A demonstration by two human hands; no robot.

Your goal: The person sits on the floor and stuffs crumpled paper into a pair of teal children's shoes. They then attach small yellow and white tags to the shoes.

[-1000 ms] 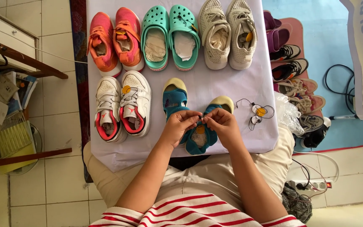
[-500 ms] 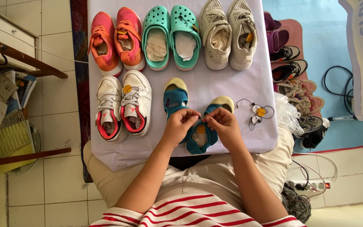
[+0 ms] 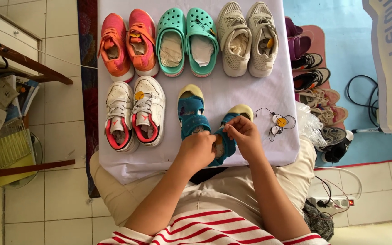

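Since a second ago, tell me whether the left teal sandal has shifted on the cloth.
No. The left teal sandal lies as before, beside the white sneakers on the white cloth; both hands work on the other sandal.

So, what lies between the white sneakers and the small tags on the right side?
In the head view, the blue sandals lie there, between the white sneakers and the tags; both hands hold the right sandal.

round yellow tags (image 3: 279, 120) on the white cloth (image 3: 232, 100), white banner (image 3: 389, 54) at right
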